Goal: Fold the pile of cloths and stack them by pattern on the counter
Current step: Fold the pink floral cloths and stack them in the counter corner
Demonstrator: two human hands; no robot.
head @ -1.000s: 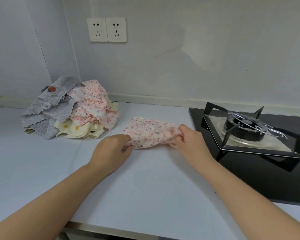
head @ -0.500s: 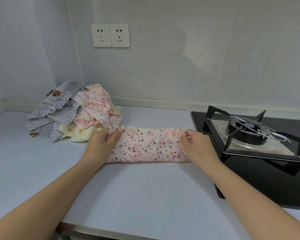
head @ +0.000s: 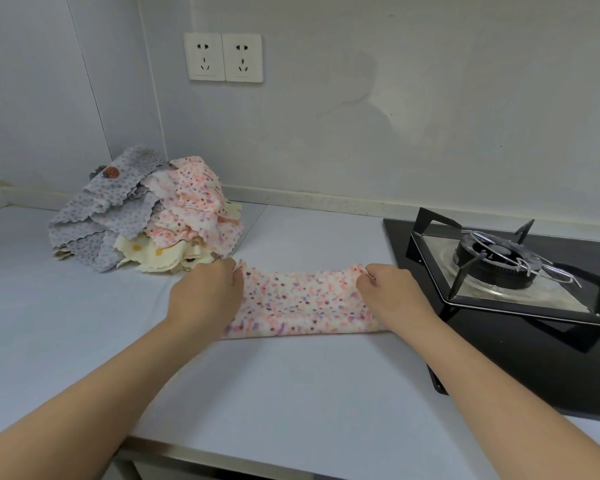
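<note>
A pink speckled cloth (head: pixel 300 301) lies stretched as a long band on the white counter (head: pixel 274 382). My left hand (head: pixel 205 296) pinches its left end and my right hand (head: pixel 392 296) pinches its right end, both at the far corners. Behind my left hand sits the unfolded pile (head: pixel 142 216): grey dotted cloths on the left, pink speckled cloths on top at the right, pale yellow ones underneath.
A black gas hob (head: pixel 506 271) with a burner and pan supports takes up the counter's right side, close to my right hand. A double wall socket (head: pixel 224 57) is on the back wall. The counter's front edge runs along the bottom.
The cloth was bunched between my hands a second ago. My hands have spread apart and pulled it out flat into a long folded band, which now lies on the counter.
</note>
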